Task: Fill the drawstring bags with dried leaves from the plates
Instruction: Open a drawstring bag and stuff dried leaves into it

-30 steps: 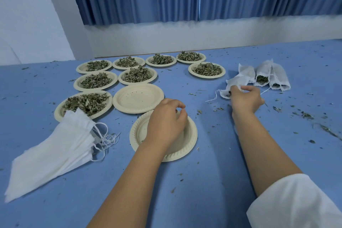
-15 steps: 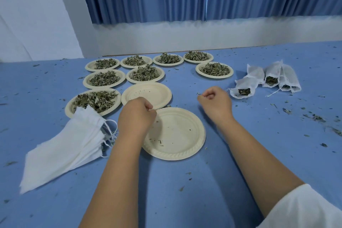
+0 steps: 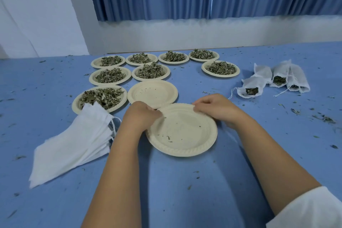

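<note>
Around the near plate (image 3: 181, 142): bare table (image 3: 185, 190) from 3 to 7 o'clock; bag stack (image 3: 74, 144) at 9; empty plate (image 3: 153, 92) at 11; leaf plates (image 3: 110, 83) behind it; filled bags (image 3: 251, 87) at 2.

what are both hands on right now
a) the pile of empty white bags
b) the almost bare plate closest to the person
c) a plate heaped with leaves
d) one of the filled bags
b: the left hand and right hand both grip the far rim of the near plate, which holds only a few leaf crumbs.
</note>
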`<state>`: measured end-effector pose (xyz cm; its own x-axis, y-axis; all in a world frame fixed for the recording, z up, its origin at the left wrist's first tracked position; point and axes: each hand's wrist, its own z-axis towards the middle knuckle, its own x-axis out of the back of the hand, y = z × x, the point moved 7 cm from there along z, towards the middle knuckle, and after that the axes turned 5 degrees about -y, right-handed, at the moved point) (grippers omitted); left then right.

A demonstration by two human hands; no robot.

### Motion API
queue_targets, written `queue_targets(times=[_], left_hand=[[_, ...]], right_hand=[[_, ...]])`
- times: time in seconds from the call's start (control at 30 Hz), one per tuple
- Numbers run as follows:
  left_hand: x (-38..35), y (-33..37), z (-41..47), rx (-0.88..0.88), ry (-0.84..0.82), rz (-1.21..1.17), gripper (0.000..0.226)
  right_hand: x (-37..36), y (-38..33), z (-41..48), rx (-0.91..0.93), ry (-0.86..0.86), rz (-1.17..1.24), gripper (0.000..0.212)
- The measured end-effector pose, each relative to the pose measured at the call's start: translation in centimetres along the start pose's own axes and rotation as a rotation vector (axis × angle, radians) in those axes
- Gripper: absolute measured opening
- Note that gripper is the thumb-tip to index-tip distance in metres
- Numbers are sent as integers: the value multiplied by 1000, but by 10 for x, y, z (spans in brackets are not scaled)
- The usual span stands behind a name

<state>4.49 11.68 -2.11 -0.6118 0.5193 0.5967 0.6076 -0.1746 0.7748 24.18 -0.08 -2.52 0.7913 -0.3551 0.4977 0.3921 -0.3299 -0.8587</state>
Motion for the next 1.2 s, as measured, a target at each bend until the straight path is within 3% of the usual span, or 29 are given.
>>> queue_targets(times=[0.07, 0.13, 0.23, 0.3, 0.4, 0.63, 0.9, 1.0, 1.2], left_hand=[[6, 0, -2, -17, 27, -246, 25], [18, -1, -4, -42, 140, -343, 23], [34, 2, -8, -108, 343, -237, 17], [37, 8, -10, -153, 410, -128, 8], [29, 12, -5, -177, 373, 55, 42], [0, 31, 1, -329, 315, 303, 26], [-14, 18, 18, -289, 265, 323, 27], [-14, 18, 19, -293, 236, 297, 25], [-2, 12, 23, -217, 249, 190, 36]], right_hand=[[2, 1, 0, -1, -13, 208, 11], [4, 2, 4, 10, 56, 365, 12], [-5, 2, 13, -27, 188, 574, 15], [-20, -3, 18, -19, 173, 732, 21], [-37, -8, 24, 10, 127, 833, 22], [-25, -9, 30, 109, 331, 303, 9], [26, -1, 59, 112, 508, -126, 27], [43, -3, 83, 60, 477, -357, 38], [53, 11, 118, -122, 335, -741, 40]])
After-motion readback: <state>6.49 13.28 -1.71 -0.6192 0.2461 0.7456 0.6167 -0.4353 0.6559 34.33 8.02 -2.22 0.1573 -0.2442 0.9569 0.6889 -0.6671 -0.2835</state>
